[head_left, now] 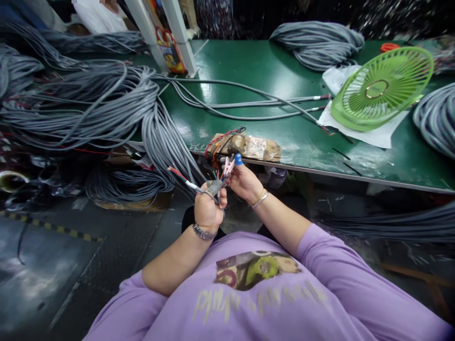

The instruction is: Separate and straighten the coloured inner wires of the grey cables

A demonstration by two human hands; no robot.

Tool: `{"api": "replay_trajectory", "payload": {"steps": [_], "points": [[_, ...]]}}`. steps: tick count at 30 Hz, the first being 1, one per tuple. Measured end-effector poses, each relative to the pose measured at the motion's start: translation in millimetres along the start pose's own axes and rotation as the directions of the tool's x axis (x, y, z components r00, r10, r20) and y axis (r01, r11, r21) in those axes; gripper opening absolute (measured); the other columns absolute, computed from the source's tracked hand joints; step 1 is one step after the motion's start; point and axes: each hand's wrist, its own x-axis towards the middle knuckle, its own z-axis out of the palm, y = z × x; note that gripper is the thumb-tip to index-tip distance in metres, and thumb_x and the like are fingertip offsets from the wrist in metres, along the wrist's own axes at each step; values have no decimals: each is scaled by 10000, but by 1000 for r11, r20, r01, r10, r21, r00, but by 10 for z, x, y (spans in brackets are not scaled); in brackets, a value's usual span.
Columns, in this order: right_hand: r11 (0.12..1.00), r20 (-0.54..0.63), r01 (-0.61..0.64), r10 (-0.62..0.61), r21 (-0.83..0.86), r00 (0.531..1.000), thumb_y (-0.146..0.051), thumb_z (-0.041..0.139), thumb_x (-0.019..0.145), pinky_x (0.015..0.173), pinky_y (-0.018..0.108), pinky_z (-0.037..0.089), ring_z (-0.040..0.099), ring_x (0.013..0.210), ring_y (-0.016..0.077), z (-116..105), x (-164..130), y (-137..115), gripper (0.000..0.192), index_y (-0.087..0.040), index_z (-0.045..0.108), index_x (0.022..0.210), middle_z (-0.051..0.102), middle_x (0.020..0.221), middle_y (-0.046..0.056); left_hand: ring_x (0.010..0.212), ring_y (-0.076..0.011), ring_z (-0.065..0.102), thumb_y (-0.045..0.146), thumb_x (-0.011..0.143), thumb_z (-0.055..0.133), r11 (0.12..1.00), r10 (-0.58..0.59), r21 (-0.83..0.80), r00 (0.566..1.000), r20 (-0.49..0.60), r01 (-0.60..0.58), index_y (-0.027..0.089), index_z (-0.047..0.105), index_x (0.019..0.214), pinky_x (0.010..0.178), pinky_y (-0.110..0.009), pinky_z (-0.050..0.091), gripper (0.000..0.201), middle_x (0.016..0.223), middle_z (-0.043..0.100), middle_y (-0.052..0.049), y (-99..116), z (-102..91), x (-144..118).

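Note:
My left hand [208, 208] is closed around the end of a grey cable [213, 187] whose stripped coloured wires [217, 175] fan upward. My right hand [243, 180], with a blue cover on one fingertip [238, 159], pinches those wire ends just above the left fist. Both hands hover in front of the green table's edge [320, 170]. A second stripped cable end [181, 177] with red wires sticks out to the left of my left hand.
Big bundles of grey cable [88, 104] hang over the table's left side. More coils [316, 42] lie at the back and right. A green fan grille [382, 87] rests on white paper. A taped brown block [249, 147] sits at the table edge. Another person [101, 14] sits at the far left.

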Motion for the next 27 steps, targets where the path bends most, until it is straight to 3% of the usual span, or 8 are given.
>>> {"api": "replay_trajectory", "payload": {"steps": [6,13,20,23,27], "points": [[991,-131,91,-78,96,988,-451,701,792,559,218,411,521,569,89,132,13,29,300,-170,633,711,621,619,-25,354,-46,429,277,580,731,1000,-11,-11,1000,9,11,172,518,706,331,-131,239,270,479,555,39,-44,-1,11],[993,-124,87,-77,77,989,-552,688,762,547,219,410,506,566,90,135,-5,61,382,-179,612,738,624,645,-17,353,-42,426,300,588,750,1000,-17,-21,1000,11,17,176,496,706,332,-128,233,306,477,549,47,-64,-14,9],[998,-106,58,-55,24,993,-692,570,769,528,214,401,507,597,106,-42,-37,90,479,-216,588,808,602,691,-15,363,-48,451,325,642,730,996,66,50,996,56,-69,169,540,720,335,-138,268,259,501,565,41,-80,-92,-74],[998,-42,-31,29,-57,999,-727,539,762,512,207,406,513,591,101,-136,-82,27,533,-197,594,788,614,711,3,359,-52,463,332,681,715,988,112,98,991,70,-118,168,553,720,327,-143,269,234,513,578,38,-109,-153,-90],[923,87,-185,226,-339,970,-718,624,696,533,213,452,536,584,98,-218,-205,-140,575,-148,637,776,627,710,31,352,-56,476,368,706,716,973,148,167,986,81,-160,168,545,695,318,-150,272,263,510,581,38,-151,-206,-96]]}}
